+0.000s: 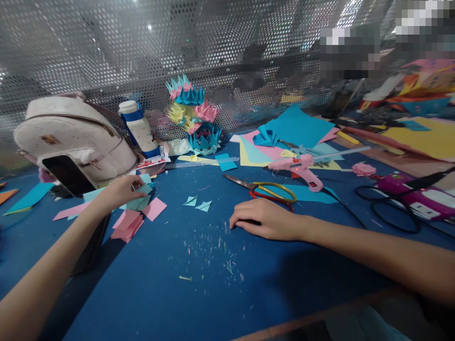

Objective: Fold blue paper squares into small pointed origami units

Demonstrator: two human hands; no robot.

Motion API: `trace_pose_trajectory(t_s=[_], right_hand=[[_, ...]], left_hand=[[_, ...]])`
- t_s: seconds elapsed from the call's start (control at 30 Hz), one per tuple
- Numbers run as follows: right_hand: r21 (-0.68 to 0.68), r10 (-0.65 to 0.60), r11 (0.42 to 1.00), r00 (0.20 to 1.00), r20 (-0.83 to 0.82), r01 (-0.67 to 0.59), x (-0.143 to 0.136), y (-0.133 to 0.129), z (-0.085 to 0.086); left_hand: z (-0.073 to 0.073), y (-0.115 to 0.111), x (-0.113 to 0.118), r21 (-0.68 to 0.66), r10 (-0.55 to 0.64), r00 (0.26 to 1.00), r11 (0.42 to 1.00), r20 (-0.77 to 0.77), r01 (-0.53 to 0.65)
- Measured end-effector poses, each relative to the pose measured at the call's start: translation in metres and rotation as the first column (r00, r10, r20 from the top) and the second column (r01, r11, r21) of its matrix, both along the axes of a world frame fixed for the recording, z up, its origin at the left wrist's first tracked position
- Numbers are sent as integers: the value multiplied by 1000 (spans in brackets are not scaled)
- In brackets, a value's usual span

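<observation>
My left hand [122, 192] is over a stack of light teal paper squares [140, 202], its thumb and forefinger curved and apart at the stack's edge. Just in front of that stack lies a pile of pink paper squares [127, 225]. My right hand [265, 219] rests palm down on the table with loosely bent fingers, holding nothing I can see. Right behind it are scissors [273, 192] with yellow and red handles, their blades pointing left. Two small folded light teal pieces [197, 203] lie between my hands.
A pink glue gun [298, 169] with a cord lies behind the scissors. Paper scraps [220, 241] dot the blue table [159, 293]. At the back stand a folded-paper tower [194, 113], a bottle [138, 128] and a white backpack [71, 132] with a phone [67, 175] against it. A purple power strip [415, 194] sits right.
</observation>
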State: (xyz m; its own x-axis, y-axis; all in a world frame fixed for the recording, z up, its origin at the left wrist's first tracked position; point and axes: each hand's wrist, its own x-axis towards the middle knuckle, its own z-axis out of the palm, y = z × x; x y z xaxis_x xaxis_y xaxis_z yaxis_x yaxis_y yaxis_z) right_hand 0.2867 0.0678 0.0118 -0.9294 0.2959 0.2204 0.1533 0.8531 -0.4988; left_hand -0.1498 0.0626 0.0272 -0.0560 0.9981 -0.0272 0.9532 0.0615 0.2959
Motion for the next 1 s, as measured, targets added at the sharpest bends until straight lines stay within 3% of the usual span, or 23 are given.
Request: trace_pose_trajectory(t_s=[0.17,0.43,0.8,1.0], right_hand=[[13,7,1000,1000,2,-7,0,0,0],[23,13,1000,1000,4,-13,0,1,-1],[29,16,999,1000,-2,-16,0,1,0],[24,14,1000,1000,-11,-14,0,0,-1]], left_hand=[[9,0,8,-144,-7,991,990,-132,-12],[14,-1,14,-142,-20,990,990,-139,0],[17,-2,20,-42,-35,994,998,104,39],[37,-18,61,65,-99,923,995,372,80]])
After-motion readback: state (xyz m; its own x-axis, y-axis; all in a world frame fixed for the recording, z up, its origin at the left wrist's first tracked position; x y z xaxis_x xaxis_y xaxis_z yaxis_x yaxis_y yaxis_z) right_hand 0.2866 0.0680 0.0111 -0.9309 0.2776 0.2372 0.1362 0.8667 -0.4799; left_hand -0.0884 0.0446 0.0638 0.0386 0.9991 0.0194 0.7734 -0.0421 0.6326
